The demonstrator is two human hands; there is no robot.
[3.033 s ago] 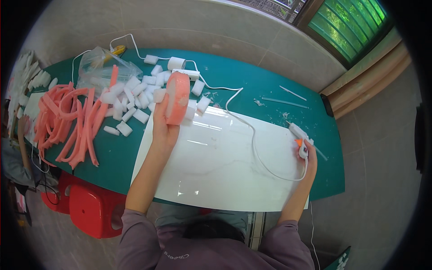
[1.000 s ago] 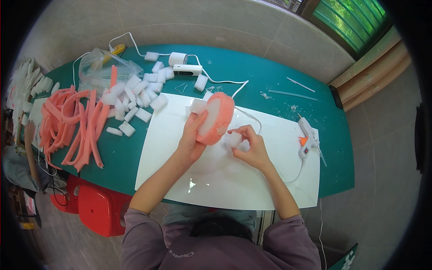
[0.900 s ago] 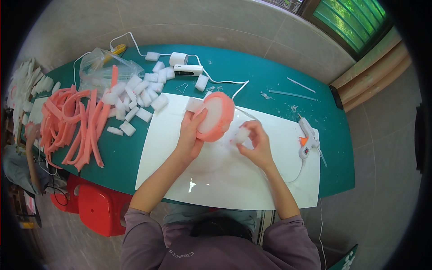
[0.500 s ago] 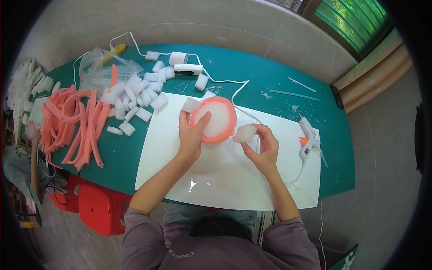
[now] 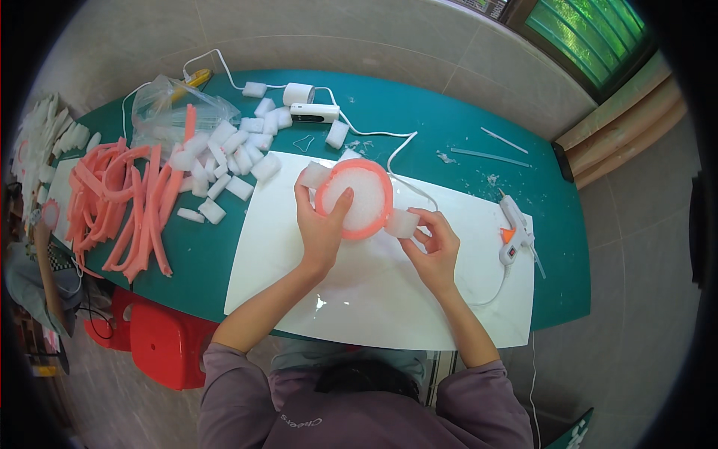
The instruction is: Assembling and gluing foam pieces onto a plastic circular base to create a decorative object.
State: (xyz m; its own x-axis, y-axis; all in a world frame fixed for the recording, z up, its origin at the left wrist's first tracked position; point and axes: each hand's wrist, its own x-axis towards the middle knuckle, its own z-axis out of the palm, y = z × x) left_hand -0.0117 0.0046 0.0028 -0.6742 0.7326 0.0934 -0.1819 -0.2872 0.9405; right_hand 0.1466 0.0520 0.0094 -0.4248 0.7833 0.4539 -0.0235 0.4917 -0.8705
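A round white foam disc with a pink foam rim (image 5: 354, 197) lies flat on the white board (image 5: 374, 284). My left hand (image 5: 321, 224) presses down on it, fingers spread over its left side. A white foam block (image 5: 315, 174) sticks to the disc's upper left edge. My right hand (image 5: 434, 247) holds another white foam block (image 5: 402, 223) against the disc's right edge. The glue gun (image 5: 513, 228) lies on the board, to the right of my right hand.
Pink foam strips (image 5: 123, 202) and loose white foam blocks (image 5: 224, 153) lie at the left of the green table (image 5: 449, 120). A clear plastic bag (image 5: 161, 112), a white adapter (image 5: 299, 93) with cord, and glue sticks (image 5: 490, 153) sit farther back. A red stool (image 5: 153, 340) stands below.
My right hand set down the glue gun and took a white foam block. My left hand brought the pink-rimmed disc to the board and laid it flat; the block now meets its right edge.
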